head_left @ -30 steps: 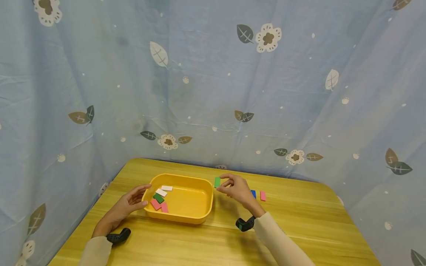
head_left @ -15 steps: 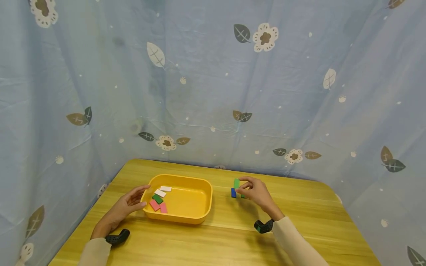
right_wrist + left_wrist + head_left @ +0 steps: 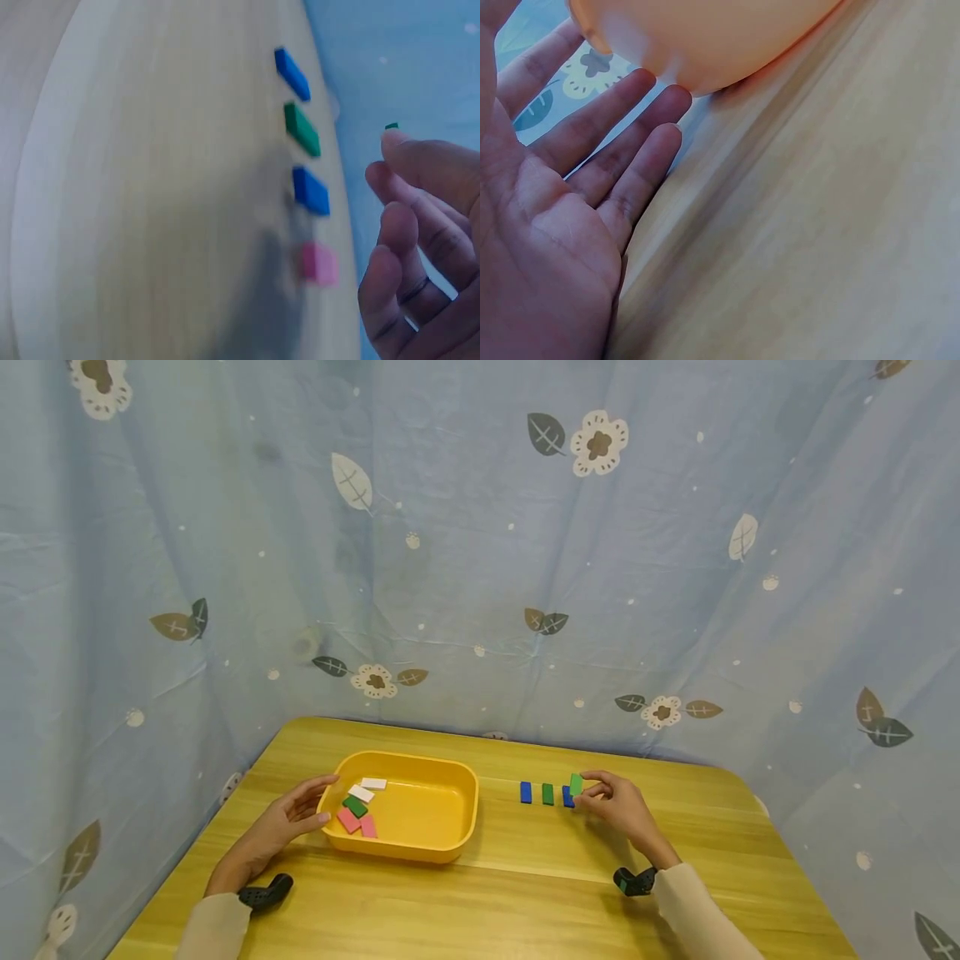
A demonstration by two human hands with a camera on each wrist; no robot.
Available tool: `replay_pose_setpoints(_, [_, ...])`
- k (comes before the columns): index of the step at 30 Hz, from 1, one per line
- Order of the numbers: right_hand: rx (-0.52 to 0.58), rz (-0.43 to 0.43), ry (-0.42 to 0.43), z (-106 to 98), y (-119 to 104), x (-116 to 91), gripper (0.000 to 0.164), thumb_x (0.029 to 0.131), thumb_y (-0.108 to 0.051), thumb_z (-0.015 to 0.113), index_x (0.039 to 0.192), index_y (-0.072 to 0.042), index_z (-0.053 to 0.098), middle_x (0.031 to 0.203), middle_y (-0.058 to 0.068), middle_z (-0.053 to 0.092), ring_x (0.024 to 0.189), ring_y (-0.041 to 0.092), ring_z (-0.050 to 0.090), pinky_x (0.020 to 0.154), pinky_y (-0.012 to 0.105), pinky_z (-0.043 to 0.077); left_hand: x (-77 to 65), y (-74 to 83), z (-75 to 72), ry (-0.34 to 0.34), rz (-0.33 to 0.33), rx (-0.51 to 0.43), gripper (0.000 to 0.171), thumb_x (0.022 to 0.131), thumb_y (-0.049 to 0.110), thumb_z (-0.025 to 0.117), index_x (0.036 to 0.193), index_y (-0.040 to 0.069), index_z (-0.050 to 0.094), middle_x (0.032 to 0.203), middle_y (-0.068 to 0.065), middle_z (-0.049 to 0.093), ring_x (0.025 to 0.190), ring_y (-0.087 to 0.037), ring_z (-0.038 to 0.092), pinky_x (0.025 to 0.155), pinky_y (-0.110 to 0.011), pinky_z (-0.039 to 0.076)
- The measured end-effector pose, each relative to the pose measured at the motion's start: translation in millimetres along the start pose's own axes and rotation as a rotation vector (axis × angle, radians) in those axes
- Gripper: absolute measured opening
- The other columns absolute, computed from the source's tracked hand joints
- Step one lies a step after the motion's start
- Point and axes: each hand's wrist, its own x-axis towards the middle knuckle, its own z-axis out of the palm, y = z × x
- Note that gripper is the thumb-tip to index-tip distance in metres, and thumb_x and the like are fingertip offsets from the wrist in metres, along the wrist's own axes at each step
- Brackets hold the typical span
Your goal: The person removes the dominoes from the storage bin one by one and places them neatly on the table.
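Observation:
My right hand (image 3: 618, 806) pinches a light green domino tile (image 3: 576, 784) between thumb and fingertips, over the right part of the table. In the head view that tile overlaps a blue tile (image 3: 567, 797) in a row. Only a green sliver shows past the thumb in the right wrist view. My left hand (image 3: 285, 822) rests at the left end of a yellow bin (image 3: 401, 852), index fingertip and thumb at its rim. Its fingers (image 3: 592, 131) look nearly straight in the left wrist view. Inside the bin lie white tiles (image 3: 361, 794), a dark green tile (image 3: 356, 807) and pink tiles (image 3: 348, 820).
The row on the table also has another blue tile (image 3: 526, 792), a dark green tile (image 3: 548, 794) and a pink tile (image 3: 319, 263), which the right hand hides in the head view. A flowered blue curtain (image 3: 465, 568) hangs behind the wooden table (image 3: 450, 914).
My right hand has carried the light green tile rightward from beside the bin, along the row. Tiles it had covered now show. The left hand has stayed at the bin.

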Motion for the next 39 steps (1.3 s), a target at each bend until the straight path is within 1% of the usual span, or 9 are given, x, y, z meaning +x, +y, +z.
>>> replay_pose_setpoints(5, [0.018, 0.005, -0.006, -13, 17, -4, 0.060, 0.090, -0.026, 0.082, 0.143, -0.009, 0.059, 0.101, 0.007, 0.075, 0.080, 0.031, 0.065, 0.064, 0.040, 0.058, 1.7, -0.3, 0.4, 0.003, 0.008, 0.006, 0.062, 0.104, 0.016, 0.064, 0.160, 0.019, 0.038, 0.162, -0.017, 0.031, 0.129, 0.012, 0.043, 0.101, -0.006, 0.035])
replay_pose_setpoints(9, [-0.001, 0.007, -0.011, -21, 25, -6, 0.063, 0.089, -0.030, 0.082, 0.143, -0.008, 0.058, 0.101, 0.006, 0.074, 0.080, 0.027, 0.066, 0.064, 0.038, 0.058, 0.9, -0.7, 0.2, 0.006, 0.009, 0.007, 0.062, 0.104, 0.017, 0.064, 0.160, 0.019, 0.039, 0.162, -0.015, 0.032, 0.129, 0.012, 0.043, 0.101, -0.006, 0.035])
replay_pose_setpoints(13, [0.018, 0.037, -0.015, -28, 35, -7, 0.060, 0.091, -0.025, 0.081, 0.143, -0.006, 0.058, 0.101, 0.009, 0.074, 0.077, 0.025, 0.065, 0.064, 0.034, 0.058, -0.2, -1.8, -0.6, 0.000, 0.012, 0.007, 0.062, 0.104, 0.017, 0.064, 0.160, 0.019, 0.038, 0.162, -0.015, 0.032, 0.130, 0.011, 0.042, 0.101, -0.007, 0.035])
replay_pose_setpoints(15, [0.046, 0.055, -0.021, -31, 40, -6, 0.060, 0.092, -0.022, 0.080, 0.144, -0.004, 0.056, 0.101, 0.011, 0.074, 0.074, 0.026, 0.065, 0.065, 0.033, 0.058, -0.3, -2.2, -1.0, -0.003, 0.017, 0.010, 0.062, 0.104, 0.016, 0.063, 0.160, 0.018, 0.038, 0.162, -0.016, 0.032, 0.130, 0.011, 0.042, 0.102, -0.007, 0.035])
replay_pose_setpoints(18, [0.055, 0.063, -0.035, -35, 46, -6, 0.060, 0.093, -0.021, 0.079, 0.145, -0.002, 0.055, 0.100, 0.012, 0.073, 0.071, 0.027, 0.063, 0.063, 0.033, 0.057, 0.1, -2.0, -1.0, 0.001, 0.007, 0.001, 0.061, 0.104, 0.017, 0.064, 0.160, 0.019, 0.039, 0.163, -0.017, 0.031, 0.130, 0.010, 0.043, 0.101, -0.008, 0.037])
replay_pose_setpoints(24, [-0.010, 0.062, -0.031, -39, 58, -3, 0.058, 0.094, -0.022, 0.078, 0.143, 0.000, 0.056, 0.091, 0.008, 0.071, 0.067, 0.024, 0.059, 0.059, 0.031, 0.053, 1.0, -2.9, -1.4, -0.015, 0.010, -0.016, 0.061, 0.104, 0.016, 0.063, 0.160, 0.018, 0.038, 0.164, -0.019, 0.026, 0.130, 0.012, 0.040, 0.101, -0.009, 0.037])
replay_pose_setpoints(26, [-0.025, 0.064, -0.031, -40, 60, -3, 0.056, 0.094, -0.021, 0.077, 0.142, 0.000, 0.057, 0.088, 0.008, 0.071, 0.066, 0.023, 0.058, 0.059, 0.031, 0.053, 1.3, -2.7, -1.3, -0.022, 0.018, -0.021, 0.061, 0.104, 0.015, 0.063, 0.160, 0.016, 0.037, 0.165, -0.020, 0.025, 0.130, 0.012, 0.039, 0.101, -0.009, 0.037])
replay_pose_setpoints(34, [-0.053, 0.083, -0.041, -43, 61, 1, 0.055, 0.095, -0.017, 0.076, 0.142, 0.002, 0.056, 0.084, 0.009, 0.068, 0.065, 0.024, 0.057, 0.057, 0.031, 0.052, 0.8, -2.6, -0.4, -0.017, 0.008, -0.027, 0.062, 0.104, 0.015, 0.063, 0.161, 0.017, 0.037, 0.165, -0.020, 0.025, 0.130, 0.013, 0.039, 0.101, -0.008, 0.036])
replay_pose_setpoints(39, [-0.069, 0.091, -0.060, -44, 62, 1, 0.054, 0.096, -0.015, 0.075, 0.142, 0.003, 0.055, 0.084, 0.010, 0.065, 0.063, 0.022, 0.057, 0.056, 0.031, 0.053, 0.3, -1.5, -0.1, -0.014, 0.005, -0.031, 0.062, 0.104, 0.015, 0.064, 0.160, 0.019, 0.038, 0.164, -0.015, 0.028, 0.132, 0.012, 0.040, 0.102, -0.009, 0.037])
